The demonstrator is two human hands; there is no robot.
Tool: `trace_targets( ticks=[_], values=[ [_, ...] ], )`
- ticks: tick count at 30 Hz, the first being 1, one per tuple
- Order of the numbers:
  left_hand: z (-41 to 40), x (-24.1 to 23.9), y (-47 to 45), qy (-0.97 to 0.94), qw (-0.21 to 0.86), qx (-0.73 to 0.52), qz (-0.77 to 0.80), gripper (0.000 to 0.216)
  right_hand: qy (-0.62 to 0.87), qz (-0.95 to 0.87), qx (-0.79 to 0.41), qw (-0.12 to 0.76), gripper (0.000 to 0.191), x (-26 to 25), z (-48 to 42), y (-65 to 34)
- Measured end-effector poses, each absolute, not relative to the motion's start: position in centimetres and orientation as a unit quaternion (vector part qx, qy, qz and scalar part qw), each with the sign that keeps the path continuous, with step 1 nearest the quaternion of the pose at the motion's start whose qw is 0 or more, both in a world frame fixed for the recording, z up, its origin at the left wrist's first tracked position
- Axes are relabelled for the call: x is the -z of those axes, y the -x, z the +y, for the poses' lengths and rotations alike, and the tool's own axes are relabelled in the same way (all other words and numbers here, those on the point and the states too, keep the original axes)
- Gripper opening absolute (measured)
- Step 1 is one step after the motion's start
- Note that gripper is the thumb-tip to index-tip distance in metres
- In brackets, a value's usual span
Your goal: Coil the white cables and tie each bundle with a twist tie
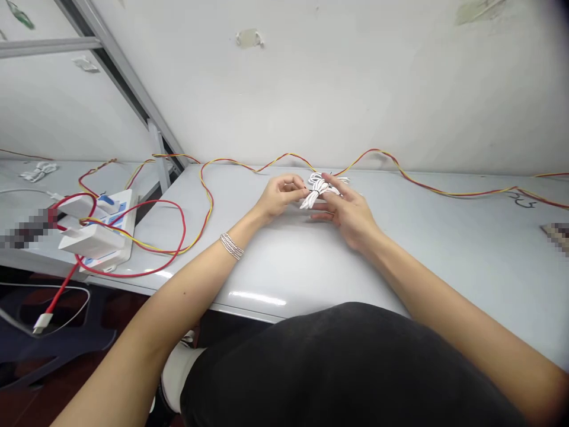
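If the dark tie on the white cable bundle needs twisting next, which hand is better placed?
Probably the left hand: its fingertips meet beside the dark tie, while the right hand holds the white cable bundle from the other side.

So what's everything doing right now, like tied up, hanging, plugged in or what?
White cable: coiled, tied, held up
Left hand: fingers pinched at white cable
Right hand: loosely curled, gripping white cable
Red-yellow wire: wavy, stretched out
Red cable: looped, white tip dangling
Power strip: has things plugged in
Charger: on power strip, seemingly plugged in
Bracelet: worn
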State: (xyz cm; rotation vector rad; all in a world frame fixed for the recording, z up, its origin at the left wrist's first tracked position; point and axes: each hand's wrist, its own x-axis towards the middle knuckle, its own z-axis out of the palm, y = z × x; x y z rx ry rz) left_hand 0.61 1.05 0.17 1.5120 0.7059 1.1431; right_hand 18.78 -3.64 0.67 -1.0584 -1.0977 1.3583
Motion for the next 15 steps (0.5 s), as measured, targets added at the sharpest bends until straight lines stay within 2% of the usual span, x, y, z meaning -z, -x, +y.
trace_targets(
  ticks=[2,6,15],
  values=[
    [1.1,-0.23,-0.5,-0.63,0.534,-0.48,0.297,0.045,0.441,-0.457,-0.583,0.507,0.052,-0.69,-3.72,-18.79],
    [1.19,-0.14,-0.42,-0.631,0.537,-0.479,0.292,0.046,0.439,-0.483,-0.597,0.466,0.032,-0.4,-3.74,-18.75],
    [1.56,0.19,-0.46,-0.632,0.507,-0.49,0.321,0.042,0.462,-0.564,-0.53,0.434,0.059,0.02,-3.74,-18.88]
  ],
)
